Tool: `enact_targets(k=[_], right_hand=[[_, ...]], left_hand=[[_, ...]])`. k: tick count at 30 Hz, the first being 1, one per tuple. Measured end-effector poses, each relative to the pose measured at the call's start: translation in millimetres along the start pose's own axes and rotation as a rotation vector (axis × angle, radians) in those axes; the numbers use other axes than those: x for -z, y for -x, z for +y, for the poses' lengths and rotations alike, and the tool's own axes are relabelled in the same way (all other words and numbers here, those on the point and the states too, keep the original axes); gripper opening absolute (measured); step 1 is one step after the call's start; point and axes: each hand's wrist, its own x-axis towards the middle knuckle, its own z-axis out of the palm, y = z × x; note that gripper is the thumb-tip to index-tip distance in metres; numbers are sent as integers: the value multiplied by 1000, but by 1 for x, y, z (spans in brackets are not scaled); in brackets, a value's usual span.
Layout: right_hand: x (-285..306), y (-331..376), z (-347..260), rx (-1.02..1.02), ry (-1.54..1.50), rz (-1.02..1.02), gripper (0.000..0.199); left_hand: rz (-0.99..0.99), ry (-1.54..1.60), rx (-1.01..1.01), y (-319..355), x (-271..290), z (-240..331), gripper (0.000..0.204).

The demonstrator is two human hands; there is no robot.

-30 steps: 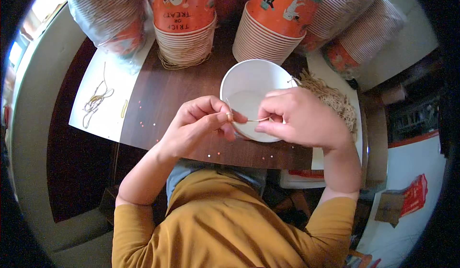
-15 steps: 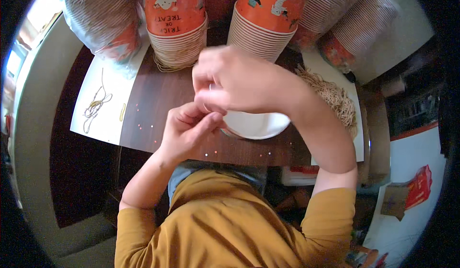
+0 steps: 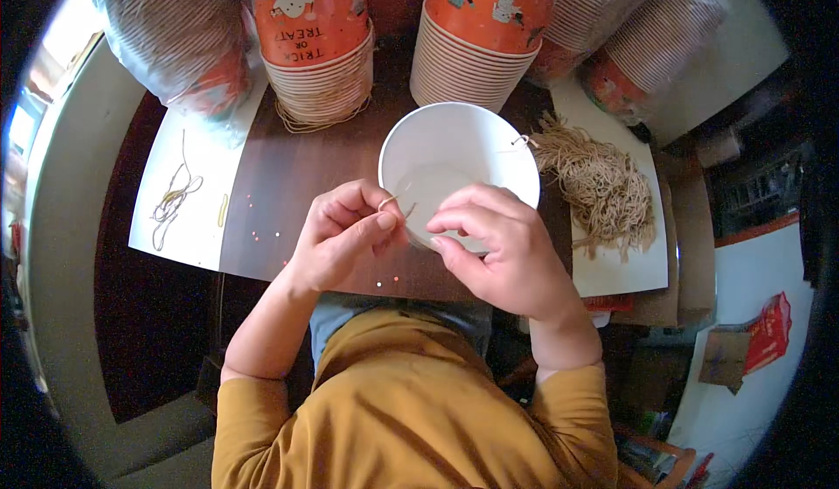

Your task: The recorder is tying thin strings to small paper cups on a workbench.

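Left hand: the left hand (image 3: 341,235) comes in from the lower left, forearm bare, fingers curled inward. Thumb and forefinger are pinched together on a short piece of tan string (image 3: 390,201) at the near left rim of the cup.
Right hand: the right hand (image 3: 498,249) comes in from the lower right, palm down and turned toward the left hand. Its fingers are bent and loosely closed over the near rim of the cup; whether they grip the cup wall or only rest on it cannot be told.
Cup: a white paper cup (image 3: 459,161) lies in front of the person with its open mouth facing the camera. The inside is plain white. A small loop of string shows at its right rim.
String: thin, tan, curved; only a short stretch shows above the left thumb, just inside the cup rim.
Table: a dark brown table (image 3: 288,183), with small coloured specks near the left hand.
Cup stacks: two stacks of orange printed cups (image 3: 315,43) stand behind the white cup.
Bundle: a heap of tan strings (image 3: 599,187) lies on a white sheet (image 3: 616,266) right of the cup.
Left sheet: a second white sheet (image 3: 197,227) holds a few loose strings (image 3: 173,201).
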Motion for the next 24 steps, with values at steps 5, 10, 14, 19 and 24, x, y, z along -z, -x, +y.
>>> enact_targets(k=[5,10,14,19,24], right_hand=[[-5,-12,11,76,28,-50,27],[-11,-15,26,106,-52,-106,21],[-11,-10,10,93,175,-11,16],[-21,17,-29,66,441,125,21],[-53,35,-37,-62,353,179,22]], left_hand=[[-15,-13,65,-2,-3,5,10],[-14,-25,66,1,-3,4,8],[31,-108,-10,4,-7,0,7],[238,-795,-216,18,-33,14,13],[337,-936,-532,24,-30,-7,17]])
